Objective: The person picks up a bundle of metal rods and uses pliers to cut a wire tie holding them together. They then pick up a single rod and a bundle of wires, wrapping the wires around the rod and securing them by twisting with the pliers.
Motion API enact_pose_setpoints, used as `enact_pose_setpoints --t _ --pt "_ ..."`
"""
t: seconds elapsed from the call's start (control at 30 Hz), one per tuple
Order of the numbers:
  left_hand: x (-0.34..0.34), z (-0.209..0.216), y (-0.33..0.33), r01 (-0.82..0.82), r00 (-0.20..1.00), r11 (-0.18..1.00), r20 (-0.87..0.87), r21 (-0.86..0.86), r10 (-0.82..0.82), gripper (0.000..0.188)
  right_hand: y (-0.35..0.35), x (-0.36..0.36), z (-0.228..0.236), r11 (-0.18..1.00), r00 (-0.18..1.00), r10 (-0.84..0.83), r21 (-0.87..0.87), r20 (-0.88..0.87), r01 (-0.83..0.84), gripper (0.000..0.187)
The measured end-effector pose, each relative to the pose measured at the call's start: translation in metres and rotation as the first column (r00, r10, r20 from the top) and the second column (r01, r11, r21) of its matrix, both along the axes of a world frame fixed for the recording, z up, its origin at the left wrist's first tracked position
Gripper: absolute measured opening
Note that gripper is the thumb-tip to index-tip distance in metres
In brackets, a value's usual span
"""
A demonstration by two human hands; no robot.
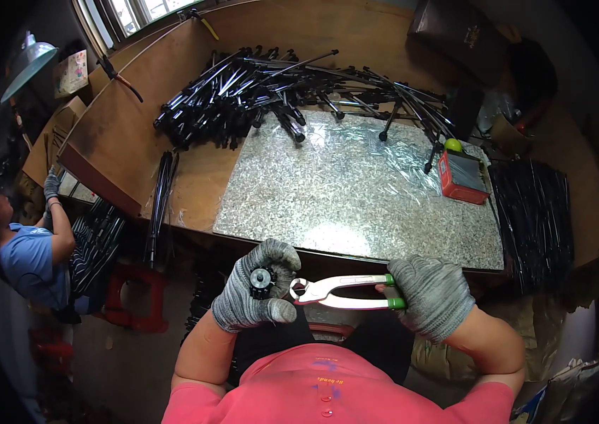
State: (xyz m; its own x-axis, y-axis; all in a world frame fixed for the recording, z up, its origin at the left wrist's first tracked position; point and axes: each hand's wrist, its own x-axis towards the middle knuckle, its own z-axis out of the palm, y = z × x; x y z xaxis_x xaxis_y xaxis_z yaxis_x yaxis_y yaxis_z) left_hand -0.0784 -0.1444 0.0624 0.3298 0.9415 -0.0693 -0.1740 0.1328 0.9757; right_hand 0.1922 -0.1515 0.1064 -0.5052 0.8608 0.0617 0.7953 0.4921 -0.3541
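Two gloved hands work close together below the table edge. The left hand has its fingers curled tight around a small black toothed part, held end-on. The right hand is clenched on the green-tipped handles of white pliers, whose round jaws sit just beside the part. Beyond lies a speckled stone slab on the wooden table, with a heap of black rods and a red box.
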Motion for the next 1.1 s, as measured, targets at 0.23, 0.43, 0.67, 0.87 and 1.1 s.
enact_pose_setpoints --t 0.23,0.43,0.67,0.87,1.1 --pt "0.018 -0.006 0.001 0.069 0.994 0.980 0.070 0.186 -0.083 0.069 -0.007 0.003 0.013 0.998 0.987 0.013 0.059 0.161 -0.023 0.020" --pt "0.018 -0.021 -0.004 0.021 0.995 0.955 -0.099 0.295 0.009 0.052 -0.012 -0.009 -0.001 0.999 0.984 -0.042 0.014 0.171 0.040 0.020" --pt "0.012 -0.022 0.003 -0.140 0.989 0.949 -0.003 0.282 0.146 0.049 0.011 -0.008 -0.024 0.950 0.999 0.025 -0.313 0.039 -0.011 0.037" --pt "-0.084 0.020 0.043 -0.426 0.757 0.859 0.631 0.282 0.169 0.016 0.049 0.065 -0.058 0.941 0.934 -0.280 -0.132 0.220 0.313 0.045" --pt "-0.146 0.010 0.043 -0.646 0.592 0.705 0.775 0.291 0.222 0.022 0.018 0.016 -0.049 0.980 0.991 -0.115 0.173 0.068 0.102 0.043"
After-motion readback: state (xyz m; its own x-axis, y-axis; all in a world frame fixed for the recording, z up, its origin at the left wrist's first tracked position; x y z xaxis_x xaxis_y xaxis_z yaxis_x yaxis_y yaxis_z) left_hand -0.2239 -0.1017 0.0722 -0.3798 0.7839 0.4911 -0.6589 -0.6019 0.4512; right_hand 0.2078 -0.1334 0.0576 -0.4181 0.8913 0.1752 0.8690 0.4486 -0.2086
